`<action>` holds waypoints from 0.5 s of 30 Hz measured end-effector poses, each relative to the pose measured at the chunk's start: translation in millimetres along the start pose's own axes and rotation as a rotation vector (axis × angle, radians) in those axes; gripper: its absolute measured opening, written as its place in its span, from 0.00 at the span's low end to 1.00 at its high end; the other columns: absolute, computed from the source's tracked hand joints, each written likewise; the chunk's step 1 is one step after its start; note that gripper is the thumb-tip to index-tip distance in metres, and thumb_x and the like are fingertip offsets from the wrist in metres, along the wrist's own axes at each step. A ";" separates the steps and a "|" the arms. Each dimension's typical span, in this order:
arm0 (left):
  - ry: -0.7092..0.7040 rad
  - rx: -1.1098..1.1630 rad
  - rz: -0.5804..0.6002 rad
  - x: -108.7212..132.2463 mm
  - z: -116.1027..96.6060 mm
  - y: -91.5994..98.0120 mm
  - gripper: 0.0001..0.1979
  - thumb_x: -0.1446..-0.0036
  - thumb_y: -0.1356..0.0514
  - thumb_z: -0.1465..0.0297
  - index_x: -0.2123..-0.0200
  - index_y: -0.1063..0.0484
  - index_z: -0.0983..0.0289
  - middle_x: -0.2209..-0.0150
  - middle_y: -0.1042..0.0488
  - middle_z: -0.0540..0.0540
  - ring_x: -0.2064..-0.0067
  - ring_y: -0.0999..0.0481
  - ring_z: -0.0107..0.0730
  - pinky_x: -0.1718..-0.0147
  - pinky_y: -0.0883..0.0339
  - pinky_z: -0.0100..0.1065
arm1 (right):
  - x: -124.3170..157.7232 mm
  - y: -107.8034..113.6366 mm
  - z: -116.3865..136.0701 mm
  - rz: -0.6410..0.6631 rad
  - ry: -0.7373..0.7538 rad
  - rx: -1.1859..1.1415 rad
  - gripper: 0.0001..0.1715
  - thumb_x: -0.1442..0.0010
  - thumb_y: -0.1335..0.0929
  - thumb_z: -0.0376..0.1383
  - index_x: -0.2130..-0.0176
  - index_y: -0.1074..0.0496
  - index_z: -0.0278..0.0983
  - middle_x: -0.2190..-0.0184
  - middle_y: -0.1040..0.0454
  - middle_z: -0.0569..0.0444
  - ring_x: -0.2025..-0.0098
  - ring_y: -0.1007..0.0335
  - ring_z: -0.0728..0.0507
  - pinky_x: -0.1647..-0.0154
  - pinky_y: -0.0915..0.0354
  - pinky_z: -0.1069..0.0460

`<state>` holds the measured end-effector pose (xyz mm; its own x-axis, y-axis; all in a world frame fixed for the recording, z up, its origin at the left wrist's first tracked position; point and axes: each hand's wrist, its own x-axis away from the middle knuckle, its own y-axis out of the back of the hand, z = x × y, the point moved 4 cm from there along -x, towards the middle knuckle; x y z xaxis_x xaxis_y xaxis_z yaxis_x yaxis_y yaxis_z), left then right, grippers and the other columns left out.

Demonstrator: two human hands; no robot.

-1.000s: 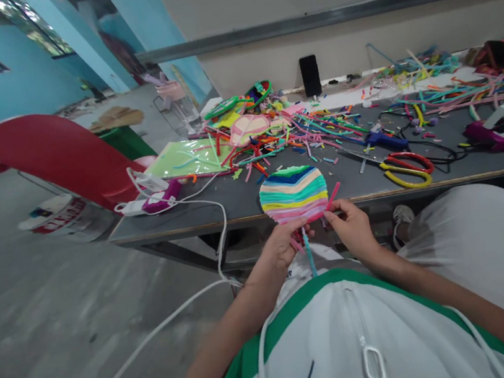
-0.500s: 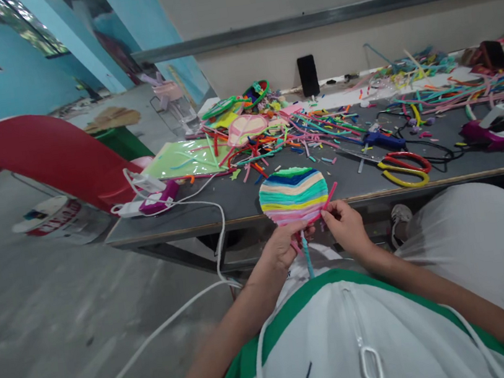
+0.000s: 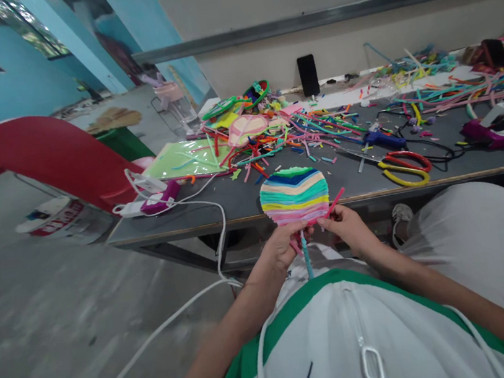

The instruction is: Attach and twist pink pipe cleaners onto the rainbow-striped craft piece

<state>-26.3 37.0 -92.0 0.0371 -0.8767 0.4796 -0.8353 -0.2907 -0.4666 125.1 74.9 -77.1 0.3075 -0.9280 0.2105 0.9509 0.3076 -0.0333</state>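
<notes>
well, a round striped disc (image 3: 294, 195) is hovering in the person's hands just at the near edge of the grey table (image 3: 239, 202), its face turned up. its bands are running from green and dark blue at the far side through cream, teal and yellow to pink close to the fingers. a pale blue stem (image 3: 308, 261) is hanging below it, towards the person's shirt. the left hand (image 3: 283, 244) is gripping the disc by its bottom, beside the stem, thumb on top. the right hand (image 3: 347, 225) is pinching a bright pink strip (image 3: 338, 198) against the lower rim, with one end sticking out past the fingers.

beyond the disc, a heap of coloured fuzzy pieces (image 3: 282, 139) is sprawling over the tabletop. to its left a green sheet (image 3: 177, 160) is shining, and a purple and white device (image 3: 160, 200) is lying at the corner, near a looping white cable (image 3: 224, 221). over on the right, scissors (image 3: 386, 162) with red and yellow handles are resting near a blue tool (image 3: 384, 140). at the back, a dark phone (image 3: 308, 75) is standing upright. off the table's left end, a red chair (image 3: 55, 160) is leaning over a white bucket (image 3: 90, 224).
</notes>
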 end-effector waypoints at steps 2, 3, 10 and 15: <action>0.011 -0.006 0.021 -0.4 0.3 0.8 0.09 0.56 0.34 0.74 0.67 0.23 0.67 0.72 0.22 0.57 0.70 0.24 0.32 0.66 0.31 0.32 | -2.8 -0.2 -1.1 0.028 -0.003 0.005 0.21 0.57 0.27 0.46 0.68 0.29 0.34 0.77 0.32 0.58 0.78 0.41 0.51 0.83 0.44 0.56; 0.012 -0.009 0.035 -0.7 0.4 1.1 0.08 0.56 0.34 0.74 0.67 0.23 0.67 0.72 0.22 0.56 0.71 0.25 0.31 0.67 0.32 0.31 | -4.7 -0.6 -2.6 0.039 -0.006 -0.002 0.20 0.57 0.27 0.46 0.70 0.28 0.34 0.78 0.31 0.57 0.79 0.43 0.52 0.83 0.46 0.57; 0.000 -0.008 0.056 -4.4 0.6 1.6 0.07 0.56 0.34 0.76 0.68 0.23 0.67 0.72 0.22 0.55 0.72 0.26 0.29 0.67 0.32 0.31 | -16.3 -10.0 -19.4 -0.024 -0.079 -0.176 0.20 0.60 0.26 0.47 0.75 0.27 0.33 0.83 0.33 0.58 0.83 0.50 0.54 0.83 0.56 0.56; -0.021 0.003 0.051 2.4 -2.4 0.2 0.09 0.55 0.34 0.75 0.67 0.23 0.68 0.70 0.21 0.57 0.70 0.23 0.32 0.64 0.29 0.32 | -16.5 -13.9 -19.7 -0.073 -0.066 -0.286 0.18 0.60 0.26 0.45 0.77 0.29 0.34 0.86 0.37 0.60 0.83 0.51 0.54 0.83 0.56 0.56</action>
<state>-27.7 35.7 -89.1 0.0061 -0.8982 0.4395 -0.8348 -0.2466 -0.4923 107.5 81.8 -99.4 0.2444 -0.9269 0.2850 0.9441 0.1604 -0.2880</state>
